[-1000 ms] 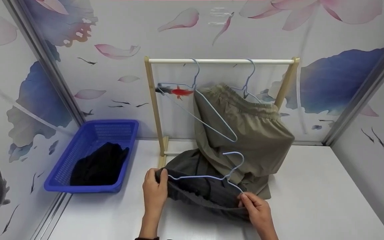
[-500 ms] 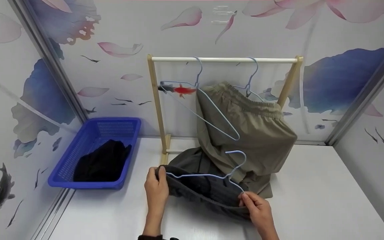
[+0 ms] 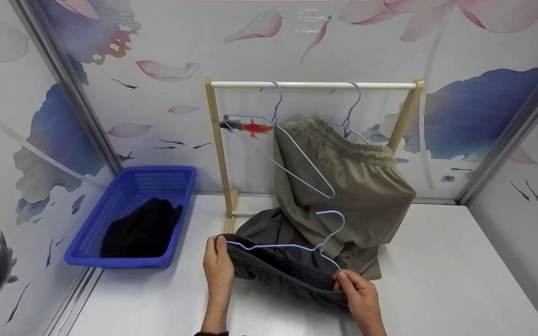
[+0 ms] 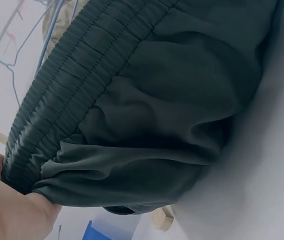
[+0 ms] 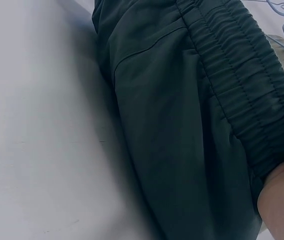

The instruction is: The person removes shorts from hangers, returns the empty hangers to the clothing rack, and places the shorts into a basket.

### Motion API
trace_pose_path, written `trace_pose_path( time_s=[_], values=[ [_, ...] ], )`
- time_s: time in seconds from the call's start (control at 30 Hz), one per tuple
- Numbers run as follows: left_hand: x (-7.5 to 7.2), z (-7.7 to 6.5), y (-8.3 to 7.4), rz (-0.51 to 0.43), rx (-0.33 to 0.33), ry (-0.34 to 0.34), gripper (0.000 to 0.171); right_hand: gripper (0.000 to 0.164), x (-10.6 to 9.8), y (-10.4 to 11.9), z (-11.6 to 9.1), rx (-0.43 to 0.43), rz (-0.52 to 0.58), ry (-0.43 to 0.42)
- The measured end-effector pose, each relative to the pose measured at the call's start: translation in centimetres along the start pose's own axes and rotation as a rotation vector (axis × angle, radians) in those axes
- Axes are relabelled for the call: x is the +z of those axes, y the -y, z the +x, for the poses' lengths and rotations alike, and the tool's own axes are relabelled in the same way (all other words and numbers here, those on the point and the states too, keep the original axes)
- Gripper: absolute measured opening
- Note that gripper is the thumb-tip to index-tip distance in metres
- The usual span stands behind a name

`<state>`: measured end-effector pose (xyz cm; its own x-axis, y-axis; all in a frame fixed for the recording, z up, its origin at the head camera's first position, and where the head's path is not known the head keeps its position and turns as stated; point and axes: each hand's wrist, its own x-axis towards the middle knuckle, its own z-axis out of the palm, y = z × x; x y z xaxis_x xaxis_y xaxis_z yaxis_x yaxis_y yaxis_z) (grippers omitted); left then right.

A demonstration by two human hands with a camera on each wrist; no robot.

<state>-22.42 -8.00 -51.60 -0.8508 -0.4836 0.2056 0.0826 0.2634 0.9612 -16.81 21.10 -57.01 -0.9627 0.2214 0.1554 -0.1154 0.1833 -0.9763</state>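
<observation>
Left hand (image 3: 218, 261): grasping the left end of the waistband of a dark garment (image 3: 278, 279), thumb on the near side. Right hand (image 3: 361, 294): pinching the right arm of a blue held hanger (image 3: 282, 246) at the waistband's right end.

Dark garment between the 2 hands, near middle of the table (image 3: 446, 266), elastic waistband stretched sideways, near edge sagging. Wrist views show gathered fabric and stitch lines. Held hanger lies across the waistband's mouth, hook upward, right of centre; its left end reaches the left thumb. Cannot tell whether it touches.

Beyond the dark garment: rack (image 3: 315, 86), white top bar, wooden legs. 2 more blue hangers on the bar. Left hanger (image 3: 304, 157) hangs tilted, its right side in front of a khaki garment (image 3: 343, 186). Right hanger (image 3: 346, 122) sits inside the khaki garment's gathered waistband. Khaki cloth falls to just behind the held hanger; its bottom lies right of the dark garment's far part.

Left of the rack: blue basket (image 3: 115, 262), perforated walls, 1 crumpled black garment (image 3: 140, 228) inside.

Far wall (image 3: 157, 28): printed petals, leaves, fish.
</observation>
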Motion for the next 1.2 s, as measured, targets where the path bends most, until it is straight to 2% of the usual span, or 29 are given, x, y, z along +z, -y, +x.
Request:
trace_pose_path(
  time_s=[0.2, 0.67, 0.8, 1.0, 1.2],
  values=[
    [-0.1, 0.0, 0.1, -0.049, -0.026, 0.031, 0.032, 0.018, 0.1, -0.2, -0.1, -0.012, 0.012, 0.001],
    [-0.4, 0.1, 0.1, -0.457, -0.154, 0.177, 0.035, 0.019, 0.4, -0.3, -0.4, 0.032, 0.018, -0.025],
    [-0.3, 0.1, 0.1, -0.533, -0.177, 0.195, 0.035, 0.019, 0.5, -0.2, -0.4, 0.049, 0.021, -0.029],
    [-0.1, 0.2, 0.4, -0.679, -0.249, 0.226, 0.037, 0.020, 1.0, 0.1, -0.4, 0.011, 0.024, -0.053],
    [0.0, 0.1, 0.5, -0.722, -0.284, 0.271, 0.040, 0.020, 1.6, 1.1, -0.7, 0.022, 0.024, -0.055]
  ],
)
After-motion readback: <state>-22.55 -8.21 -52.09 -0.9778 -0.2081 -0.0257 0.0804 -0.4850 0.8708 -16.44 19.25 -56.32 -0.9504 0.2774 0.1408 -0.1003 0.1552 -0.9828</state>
